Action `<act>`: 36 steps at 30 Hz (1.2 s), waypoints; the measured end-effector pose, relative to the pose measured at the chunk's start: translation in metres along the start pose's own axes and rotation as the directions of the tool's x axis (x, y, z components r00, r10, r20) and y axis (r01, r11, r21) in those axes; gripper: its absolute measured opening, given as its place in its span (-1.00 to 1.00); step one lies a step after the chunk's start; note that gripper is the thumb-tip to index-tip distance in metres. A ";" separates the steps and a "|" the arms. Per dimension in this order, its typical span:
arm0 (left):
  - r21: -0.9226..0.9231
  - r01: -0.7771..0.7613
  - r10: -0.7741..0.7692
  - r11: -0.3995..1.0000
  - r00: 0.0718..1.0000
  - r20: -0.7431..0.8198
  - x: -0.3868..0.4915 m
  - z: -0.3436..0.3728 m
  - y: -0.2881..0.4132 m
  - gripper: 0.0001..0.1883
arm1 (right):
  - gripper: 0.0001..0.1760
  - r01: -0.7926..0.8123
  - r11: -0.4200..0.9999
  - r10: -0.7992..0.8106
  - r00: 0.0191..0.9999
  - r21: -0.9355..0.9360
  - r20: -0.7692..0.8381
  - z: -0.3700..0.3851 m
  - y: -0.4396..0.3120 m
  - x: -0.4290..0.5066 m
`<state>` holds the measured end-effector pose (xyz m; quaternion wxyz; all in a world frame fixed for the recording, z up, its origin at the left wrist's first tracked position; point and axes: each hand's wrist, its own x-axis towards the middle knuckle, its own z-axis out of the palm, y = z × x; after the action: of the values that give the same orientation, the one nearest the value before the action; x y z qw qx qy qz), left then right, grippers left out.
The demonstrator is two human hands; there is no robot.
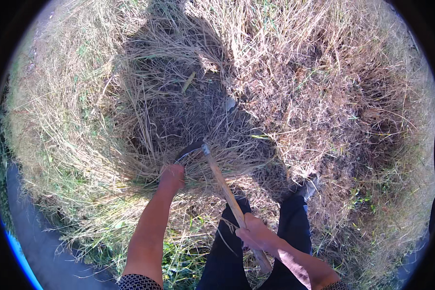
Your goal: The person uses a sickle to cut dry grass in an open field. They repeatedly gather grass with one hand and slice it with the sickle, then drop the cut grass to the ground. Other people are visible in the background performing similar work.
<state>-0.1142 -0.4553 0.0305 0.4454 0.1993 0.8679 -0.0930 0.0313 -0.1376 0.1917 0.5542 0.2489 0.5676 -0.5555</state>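
My right hand [253,232] is closed around the wooden handle of a sickle [223,185], below the handle's middle. The handle slants up and left to a metal collar, from which the dark curved blade [189,149] bends left and down towards my left hand [172,177]. My left hand is closed on a bunch of long dry grass [145,177] just below the blade's tip; its fingers are partly hidden. Grass stems also lie under the blade and collar.
Dry grass [293,29] stands at the top and left. Flattened straw [297,119] covers the ground at right. A pale stone-like piece [230,104] lies in the shaded patch. My legs [293,224] and shoes are below, and a grey paved strip [47,246] runs along the lower left.
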 end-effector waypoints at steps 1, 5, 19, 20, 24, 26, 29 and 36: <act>-0.011 -0.012 0.012 1.000 0.999 -0.042 -0.009 0.008 0.002 -0.80 | -0.67 -0.008 1.000 0.008 0.998 -0.003 -0.060 -0.005 0.003 0.000; -0.113 0.046 -0.054 0.993 0.996 -0.067 -0.036 0.022 0.013 -0.86 | -0.72 0.056 0.994 -0.035 0.977 0.095 -0.211 -0.026 0.011 0.014; -0.081 0.013 -0.035 0.997 0.960 -0.276 -0.143 0.019 0.058 -0.73 | -0.73 0.032 0.994 -0.010 0.979 0.105 -0.203 -0.042 0.075 -0.009; -0.080 0.023 -0.046 0.997 0.954 -0.296 -0.149 0.021 0.068 -0.74 | -0.72 0.050 0.991 -0.027 0.982 0.120 -0.189 -0.048 0.080 -0.012; -0.028 0.109 -0.112 0.994 0.941 -0.318 -0.175 0.043 0.108 -0.76 | -0.74 0.059 0.995 -0.046 0.987 0.083 -0.155 -0.082 0.092 -0.024; -0.005 0.139 -0.129 0.990 0.909 -0.397 -0.192 0.061 0.131 -0.77 | -0.74 0.082 0.996 -0.075 0.985 0.042 -0.155 -0.099 0.094 -0.034; -0.368 -0.068 -0.136 0.927 0.855 -0.500 -0.221 0.086 0.160 -0.87 | -0.75 0.091 0.996 -0.092 0.988 -0.013 -0.128 -0.121 0.098 -0.049; -0.057 0.144 -0.155 0.988 0.933 -0.324 -0.263 0.147 0.200 -0.84 | -0.77 0.002 0.996 -0.011 0.995 -0.092 -0.097 -0.135 0.128 -0.053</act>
<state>0.2175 -0.3935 0.1605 0.2901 0.1382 0.9438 -0.0781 0.1128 0.0353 0.1636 0.5351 0.2483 0.6195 -0.5179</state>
